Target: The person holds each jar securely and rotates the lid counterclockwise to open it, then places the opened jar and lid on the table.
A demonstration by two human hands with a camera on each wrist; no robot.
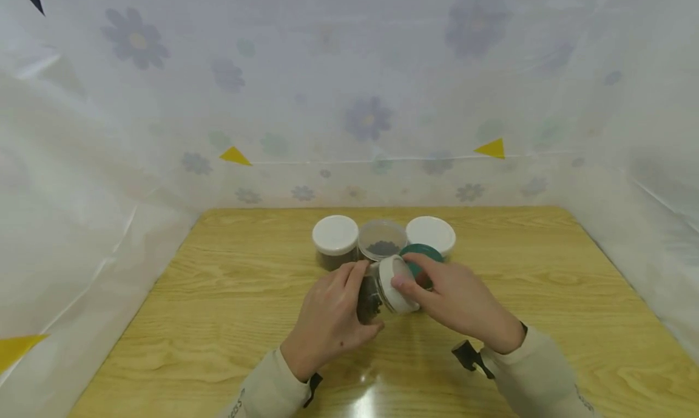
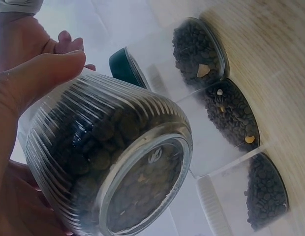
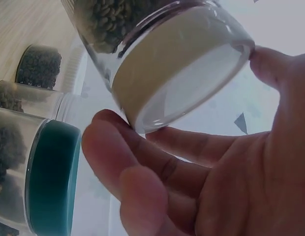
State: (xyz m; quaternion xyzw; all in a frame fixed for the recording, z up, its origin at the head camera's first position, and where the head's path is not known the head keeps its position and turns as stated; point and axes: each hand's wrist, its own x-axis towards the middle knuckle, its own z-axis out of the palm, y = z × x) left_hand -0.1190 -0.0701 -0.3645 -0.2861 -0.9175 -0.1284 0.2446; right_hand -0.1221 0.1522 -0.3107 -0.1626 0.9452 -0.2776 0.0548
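My left hand [image 1: 330,312] grips a ribbed clear jar [image 2: 103,123] holding dark, seed-like pieces, tilted above the table with its base toward the left wrist camera. The jar's white lid [image 1: 392,284] faces right. On that lid's rim, my right hand [image 1: 464,296] has its thumb [image 3: 270,66] on one side and fingers on the other. Just behind the hands stands a jar with a green lid [image 3: 54,177], partly covered by the right hand in the head view. Whether the white lid is loose or tight, I cannot tell.
Behind the held jar stand a white-lidded jar [image 1: 335,239] on the left, a clear-topped jar [image 1: 382,233] in the middle and another white-lidded jar [image 1: 431,233] on the right. All are on the wooden table [image 1: 229,296]. A flowered plastic sheet [image 1: 306,102] encloses the table's back and sides.
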